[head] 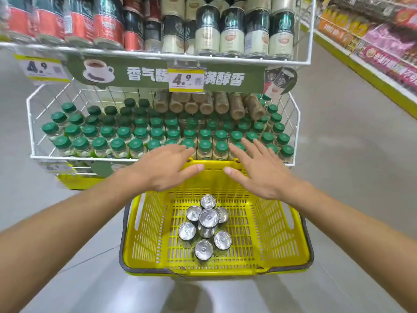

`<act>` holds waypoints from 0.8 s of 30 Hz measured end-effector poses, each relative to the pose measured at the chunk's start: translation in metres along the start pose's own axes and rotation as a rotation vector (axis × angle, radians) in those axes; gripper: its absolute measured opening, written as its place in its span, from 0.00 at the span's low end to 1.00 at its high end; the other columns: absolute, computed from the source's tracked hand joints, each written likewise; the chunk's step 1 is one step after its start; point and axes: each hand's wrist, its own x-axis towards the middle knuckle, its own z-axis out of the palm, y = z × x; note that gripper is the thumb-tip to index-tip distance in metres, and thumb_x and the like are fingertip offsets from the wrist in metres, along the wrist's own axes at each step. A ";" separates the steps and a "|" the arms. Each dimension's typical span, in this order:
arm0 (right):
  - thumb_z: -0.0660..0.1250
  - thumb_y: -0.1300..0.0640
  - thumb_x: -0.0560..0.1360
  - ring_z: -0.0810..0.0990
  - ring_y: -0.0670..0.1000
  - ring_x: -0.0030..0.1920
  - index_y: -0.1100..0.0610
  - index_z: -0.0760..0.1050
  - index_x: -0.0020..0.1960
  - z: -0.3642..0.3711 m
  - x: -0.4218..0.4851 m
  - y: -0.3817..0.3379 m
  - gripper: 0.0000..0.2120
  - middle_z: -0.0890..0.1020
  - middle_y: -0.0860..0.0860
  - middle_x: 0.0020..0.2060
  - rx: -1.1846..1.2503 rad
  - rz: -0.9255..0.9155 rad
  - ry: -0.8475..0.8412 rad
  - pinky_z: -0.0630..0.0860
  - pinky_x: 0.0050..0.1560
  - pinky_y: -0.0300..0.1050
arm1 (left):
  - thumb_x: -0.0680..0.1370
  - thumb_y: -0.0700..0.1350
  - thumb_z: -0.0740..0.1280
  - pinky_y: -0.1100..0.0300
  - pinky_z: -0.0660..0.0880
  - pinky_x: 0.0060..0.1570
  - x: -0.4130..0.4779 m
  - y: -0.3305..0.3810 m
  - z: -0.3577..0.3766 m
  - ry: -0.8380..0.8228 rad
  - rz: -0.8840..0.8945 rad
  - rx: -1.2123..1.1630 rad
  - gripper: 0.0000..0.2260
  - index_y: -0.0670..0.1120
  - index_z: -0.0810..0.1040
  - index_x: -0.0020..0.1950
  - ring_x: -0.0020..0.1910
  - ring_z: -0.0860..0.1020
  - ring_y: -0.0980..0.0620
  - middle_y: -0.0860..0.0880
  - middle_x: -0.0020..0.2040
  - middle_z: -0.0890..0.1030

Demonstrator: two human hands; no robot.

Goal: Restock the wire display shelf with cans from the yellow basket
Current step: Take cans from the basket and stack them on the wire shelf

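Note:
A yellow plastic basket [275, 233] stands on the floor in front of me, holding several silver-topped cans [208, 222] clustered near its middle. Behind it rises the white wire display shelf [158, 55]; its upper tier carries red, black and cream cans [232, 32]. My left hand [168, 169] and my right hand [259, 170] hover palm down over the basket's far rim, fingers spread, holding nothing. Their fingertips reach toward the lower tier's front edge.
The lower wire bin [30, 132] is packed with green-capped bottles [117, 145] and several brown bottles lying at the back. A green banner with price tags [186, 79] hangs between tiers. Another store shelf [372, 53] runs along the right; grey floor lies on both sides.

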 end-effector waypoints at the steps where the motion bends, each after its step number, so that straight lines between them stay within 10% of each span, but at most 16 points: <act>1: 0.44 0.27 0.79 0.46 0.60 0.83 0.44 0.46 0.84 0.017 -0.003 0.000 0.39 0.49 0.54 0.84 0.007 -0.008 -0.030 0.51 0.80 0.67 | 0.74 0.72 0.40 0.47 0.68 0.72 -0.004 -0.001 0.016 -0.031 0.000 0.002 0.45 0.43 0.68 0.77 0.74 0.70 0.43 0.41 0.75 0.73; 24: 0.44 0.31 0.82 0.50 0.59 0.83 0.46 0.46 0.84 0.211 0.035 0.042 0.35 0.54 0.56 0.83 0.138 0.002 -0.445 0.58 0.79 0.60 | 0.84 0.64 0.51 0.48 0.72 0.66 0.028 -0.024 0.189 -0.460 -0.205 -0.218 0.28 0.45 0.72 0.71 0.70 0.75 0.43 0.44 0.72 0.76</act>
